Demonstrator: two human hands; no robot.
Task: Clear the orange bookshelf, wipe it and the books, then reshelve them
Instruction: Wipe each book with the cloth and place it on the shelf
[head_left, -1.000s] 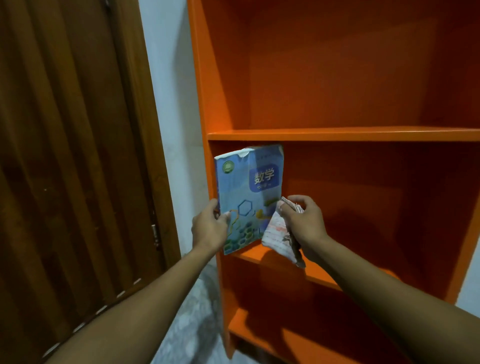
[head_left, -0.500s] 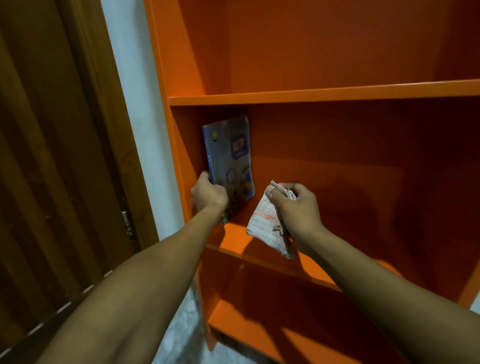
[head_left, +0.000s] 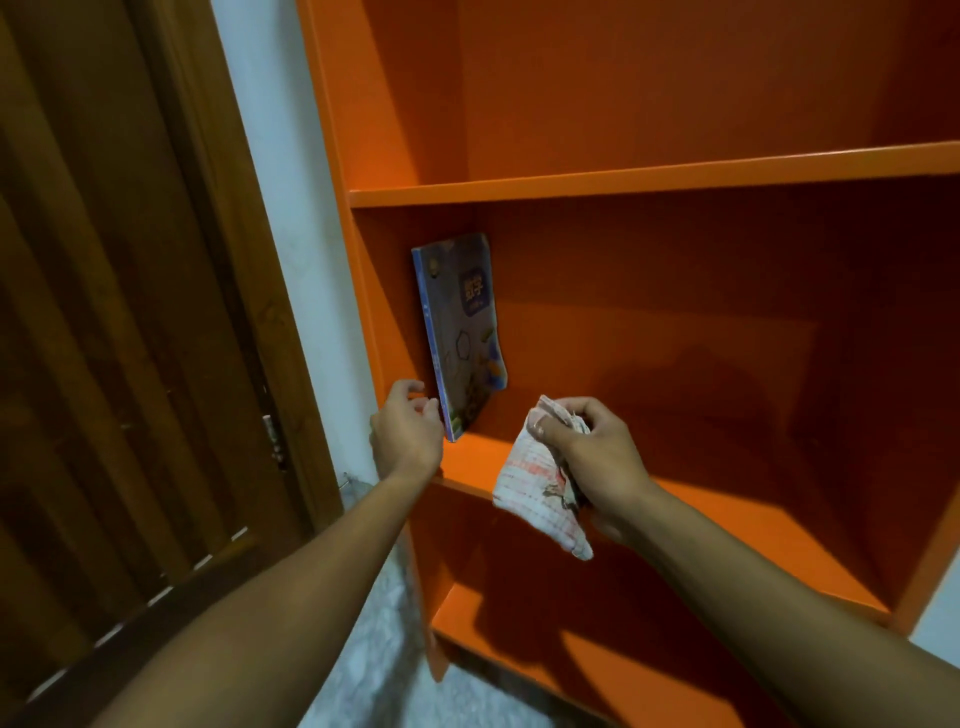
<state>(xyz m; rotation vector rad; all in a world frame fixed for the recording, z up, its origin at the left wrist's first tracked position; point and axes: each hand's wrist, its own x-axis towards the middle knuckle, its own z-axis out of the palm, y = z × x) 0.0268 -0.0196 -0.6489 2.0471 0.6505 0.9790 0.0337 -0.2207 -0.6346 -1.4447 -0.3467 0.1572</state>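
The left hand (head_left: 408, 434) hovers at the front left corner of the middle shelf, its fingers loosely curled and holding nothing, the fingertips just beside the lower spine edge of the blue textbook (head_left: 462, 332); whether they touch it cannot be told. The right hand (head_left: 587, 457) grips a bunched white cloth with red stripes (head_left: 540, 483), fingers and thumb curled round its top while the rest hangs down over the front edge of the same shelf. The textbook stands nearly upright on that shelf, at its left end, leaning close to the left side panel of the orange bookshelf (head_left: 649, 182), cover facing right. Left of the bookshelf runs a strip of white wall (head_left: 280, 156), then a brown wooden door (head_left: 114, 312). Pale speckled floor (head_left: 374, 649) shows below between the forearms.
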